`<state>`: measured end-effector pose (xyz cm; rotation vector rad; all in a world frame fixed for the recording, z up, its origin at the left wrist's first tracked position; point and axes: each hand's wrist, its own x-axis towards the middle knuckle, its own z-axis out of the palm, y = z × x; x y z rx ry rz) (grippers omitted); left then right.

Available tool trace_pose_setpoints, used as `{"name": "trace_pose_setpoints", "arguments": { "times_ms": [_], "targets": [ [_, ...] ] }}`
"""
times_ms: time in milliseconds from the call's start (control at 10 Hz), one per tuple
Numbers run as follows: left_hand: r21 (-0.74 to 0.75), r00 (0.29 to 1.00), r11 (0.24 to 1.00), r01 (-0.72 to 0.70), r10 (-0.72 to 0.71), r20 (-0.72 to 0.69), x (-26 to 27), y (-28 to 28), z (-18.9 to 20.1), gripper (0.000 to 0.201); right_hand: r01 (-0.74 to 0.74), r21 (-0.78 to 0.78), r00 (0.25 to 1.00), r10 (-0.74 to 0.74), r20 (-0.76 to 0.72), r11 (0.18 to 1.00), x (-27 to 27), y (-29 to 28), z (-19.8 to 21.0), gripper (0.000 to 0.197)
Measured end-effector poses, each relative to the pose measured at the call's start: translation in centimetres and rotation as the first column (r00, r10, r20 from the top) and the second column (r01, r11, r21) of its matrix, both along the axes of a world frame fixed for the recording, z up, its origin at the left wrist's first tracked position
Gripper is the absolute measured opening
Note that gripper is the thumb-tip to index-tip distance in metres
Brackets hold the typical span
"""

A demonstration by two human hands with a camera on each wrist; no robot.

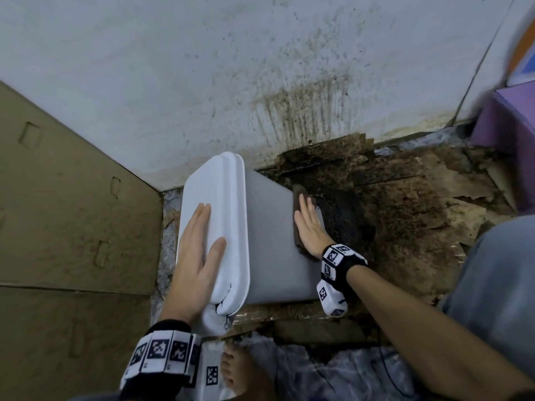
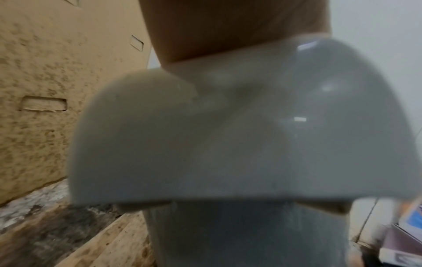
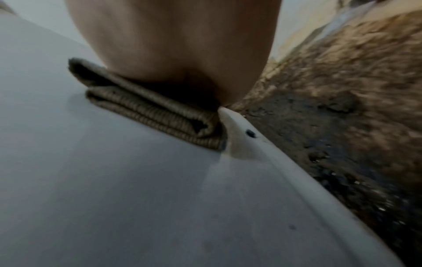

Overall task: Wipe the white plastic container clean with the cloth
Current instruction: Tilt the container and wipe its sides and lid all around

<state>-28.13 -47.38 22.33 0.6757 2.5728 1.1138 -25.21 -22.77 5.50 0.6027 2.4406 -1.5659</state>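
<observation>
The white plastic container (image 1: pixel 272 241) lies on its side on the dirty floor, its lid end facing left. My left hand (image 1: pixel 199 256) rests flat on the lid (image 1: pixel 214 198) with straight fingers. My right hand (image 1: pixel 308 227) presses a folded brown cloth (image 1: pixel 298 195) flat against the container's upward side, near its right edge. In the right wrist view the folded cloth (image 3: pixel 155 112) sits under my palm (image 3: pixel 173 45) on the smooth grey-white wall (image 3: pixel 114 180), beside a raised rim (image 3: pixel 239 140). The left wrist view shows the blurred lid (image 2: pixel 228 135) very close.
A brown cardboard sheet (image 1: pixel 66 212) stands at the left. A stained white wall (image 1: pixel 260 68) rises behind. Torn, grimy cardboard (image 1: pixel 405 212) covers the floor to the right. A purple box (image 1: pixel 506 125) sits at the far right. My bare foot (image 1: pixel 237 369) is below the container.
</observation>
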Motion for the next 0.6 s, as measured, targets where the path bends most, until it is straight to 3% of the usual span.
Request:
{"name": "trace_pose_setpoints", "arguments": {
  "times_ms": [100, 200, 400, 600],
  "targets": [
    [-0.002, 1.000, 1.000, 0.003, -0.003, 0.005, 0.0, 0.0, 0.0, 0.063, 0.071, 0.000, 0.990, -0.071, 0.125, 0.997, 0.4, 1.0, -1.6, 0.047],
    [0.002, 1.000, 1.000, -0.002, 0.002, 0.005, -0.1, 0.0, -0.1, 0.062, 0.040, -0.025, 0.992, -0.036, 0.125, 0.999, 0.7, 1.2, -1.6, 0.050],
    [-0.003, 1.000, 1.000, -0.008, 0.008, 0.004, -0.2, -0.2, -0.1, 0.063, 0.089, 0.043, 0.994, -0.091, 0.054, 0.995, 0.5, -0.1, -2.2, 0.054],
    [-0.011, 0.999, 1.000, 0.013, -0.014, -0.045, -0.2, 0.3, -0.3, 0.064, 0.053, 0.050, 0.988, -0.045, -0.149, 0.997, 0.1, -3.4, 3.2, 0.057]
  ]
}}
